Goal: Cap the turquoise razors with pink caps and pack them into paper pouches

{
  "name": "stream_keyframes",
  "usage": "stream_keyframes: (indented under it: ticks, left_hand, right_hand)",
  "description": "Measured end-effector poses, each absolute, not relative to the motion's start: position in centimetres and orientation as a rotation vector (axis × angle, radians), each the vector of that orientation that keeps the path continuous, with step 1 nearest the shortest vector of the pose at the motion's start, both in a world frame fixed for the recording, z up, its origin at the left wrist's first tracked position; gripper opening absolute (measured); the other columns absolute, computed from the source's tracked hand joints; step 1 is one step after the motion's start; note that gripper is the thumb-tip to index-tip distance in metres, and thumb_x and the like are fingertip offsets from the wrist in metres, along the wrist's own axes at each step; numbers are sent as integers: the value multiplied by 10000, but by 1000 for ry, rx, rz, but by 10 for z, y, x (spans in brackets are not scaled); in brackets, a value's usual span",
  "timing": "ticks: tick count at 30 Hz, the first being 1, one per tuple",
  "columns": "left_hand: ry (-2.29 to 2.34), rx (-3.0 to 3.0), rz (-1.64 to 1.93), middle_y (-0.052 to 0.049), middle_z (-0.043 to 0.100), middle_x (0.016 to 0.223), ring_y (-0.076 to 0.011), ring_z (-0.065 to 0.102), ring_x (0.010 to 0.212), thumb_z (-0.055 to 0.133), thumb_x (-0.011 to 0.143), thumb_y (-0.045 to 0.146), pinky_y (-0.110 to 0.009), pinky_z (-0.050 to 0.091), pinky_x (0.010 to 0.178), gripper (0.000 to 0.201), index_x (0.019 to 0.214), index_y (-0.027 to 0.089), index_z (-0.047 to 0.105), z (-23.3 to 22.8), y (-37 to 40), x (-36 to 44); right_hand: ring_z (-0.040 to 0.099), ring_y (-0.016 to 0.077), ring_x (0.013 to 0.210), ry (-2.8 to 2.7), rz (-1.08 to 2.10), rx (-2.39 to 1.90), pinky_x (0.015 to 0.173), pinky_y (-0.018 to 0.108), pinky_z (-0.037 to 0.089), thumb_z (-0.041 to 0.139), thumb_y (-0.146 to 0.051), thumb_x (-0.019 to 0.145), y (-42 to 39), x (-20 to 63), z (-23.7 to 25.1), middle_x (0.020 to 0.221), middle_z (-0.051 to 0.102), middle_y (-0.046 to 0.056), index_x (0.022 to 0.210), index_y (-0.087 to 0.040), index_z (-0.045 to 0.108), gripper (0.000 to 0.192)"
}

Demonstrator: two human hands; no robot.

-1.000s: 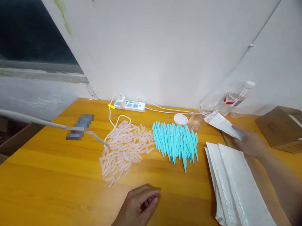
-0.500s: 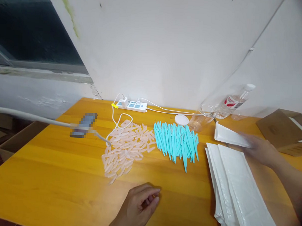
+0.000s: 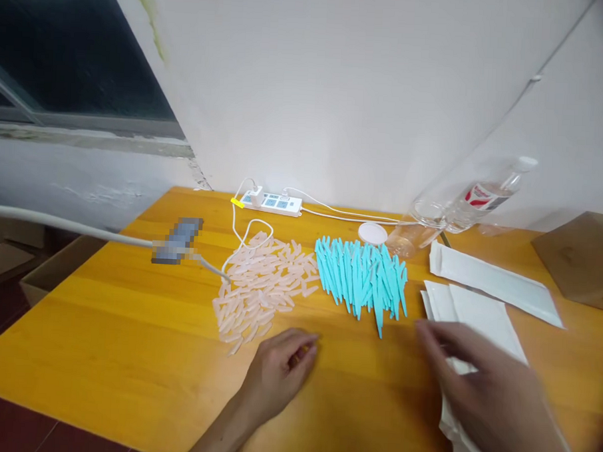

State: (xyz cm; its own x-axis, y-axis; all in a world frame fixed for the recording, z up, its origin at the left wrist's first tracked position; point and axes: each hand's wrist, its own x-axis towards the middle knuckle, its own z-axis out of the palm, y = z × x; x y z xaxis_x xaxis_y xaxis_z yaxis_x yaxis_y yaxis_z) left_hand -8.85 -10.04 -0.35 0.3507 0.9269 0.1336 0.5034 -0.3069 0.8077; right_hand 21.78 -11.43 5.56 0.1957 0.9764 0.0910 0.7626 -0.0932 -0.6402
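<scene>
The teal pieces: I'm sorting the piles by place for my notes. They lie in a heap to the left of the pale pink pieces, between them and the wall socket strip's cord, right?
Not quite. In the head view the teal pieces lie to the right of the pale pink pieces, between them and the white pouches. The cord runs by the pink heap.

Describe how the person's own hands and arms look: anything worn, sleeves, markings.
Both hands are bare: no gloves, rings or watch show on the left hand or the right hand. The left forearm is uncovered, with no sleeve in view. The right hand is motion-blurred, so fine marks cannot be told.
</scene>
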Motion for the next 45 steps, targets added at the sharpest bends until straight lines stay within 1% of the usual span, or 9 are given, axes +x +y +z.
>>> stream_keyframes:
  ticks: [3, 6, 12, 18, 32, 35, 39, 43, 45]
  left_hand:
    - [1460, 2093, 786, -42, 711, 950, -164, 655, 844, 540, 987, 257, -272, 498, 769, 212, 1107, 222, 711, -3, -75, -89]
    - [1647, 2256, 685, -45, 676, 954, -187, 633, 902, 535, 989, 266, -292, 487, 793, 216, 1118, 237, 706, -4, -51, -87]
    - [1739, 2460, 436, -68, 612, 976, -218, 548, 903, 544, 975, 241, -331, 452, 786, 158, 952, 215, 698, -8, -23, -69]
    - [1677, 2505, 453, -99, 620, 952, -233, 549, 912, 474, 1009, 233, -364, 457, 813, 257, 882, 180, 691, -15, -29, -62]
    - [1565, 2476, 246, -99, 666, 940, -214, 643, 857, 439, 1017, 215, -329, 512, 759, 290, 913, 165, 705, -4, -41, -61]
    - [1578, 2475, 173, -87, 670, 945, -214, 648, 857, 446, 983, 145, -315, 510, 745, 238, 998, 178, 681, -2, -45, -62]
    - [1526, 2486, 158, -76, 673, 957, -232, 651, 838, 512, 885, 112, -320, 501, 710, 328, 1181, 196, 626, -3, -53, -68]
    - [1478, 2399, 217, -62, 676, 914, -223, 665, 835, 503, 870, 110, -314, 493, 729, 237, 990, 214, 680, -3, -67, -79]
    - [1481, 2334, 263, -56, 684, 917, -218, 672, 843, 500, 864, 99, -312, 492, 745, 279, 1024, 223, 691, -3, -73, -84]
  right_hand:
    - [652, 216, 642, -1704, 711, -1816, 609, 322, 479, 521, -549, 925, -121, 139, 36, 772, 730, 49, 809, -273, 733, 366]
    - [627, 197, 592, -1724, 642, -1860, 590, 307, 420, 474, -538, 959, -111, 117, 14, 695, 700, 49, 786, -229, 720, 431]
    - [664, 233, 709, -1693, 347, -2052, 647, 314, 409, 499, -525, 943, -73, 128, 5, 784, 730, 75, 919, -186, 741, 417]
    - [691, 261, 852, -1688, 178, -2152, 740, 336, 436, 503, -443, 939, -34, 127, 0, 939, 760, 124, 1105, -120, 728, 427]
    - [689, 260, 779, -1718, 214, -2309, 649, 320, 362, 433, -329, 954, -20, 132, 9, 896, 763, 134, 897, -189, 749, 351]
    - [683, 267, 812, -1660, 216, -2209, 683, 325, 387, 441, -361, 946, -29, 138, 14, 934, 764, 125, 940, -191, 751, 354]
    - [646, 243, 733, -1546, 468, -2044, 656, 315, 411, 475, -454, 926, -57, 143, 15, 836, 738, 88, 965, -193, 738, 373]
    - [539, 179, 559, -1348, 1020, -1849, 525, 274, 380, 461, -589, 927, -90, 142, 8, 651, 628, 15, 1014, -196, 710, 474]
    - [517, 165, 538, -1260, 1256, -1736, 495, 260, 376, 470, -618, 917, -101, 140, 4, 636, 605, 1, 1024, -196, 713, 498]
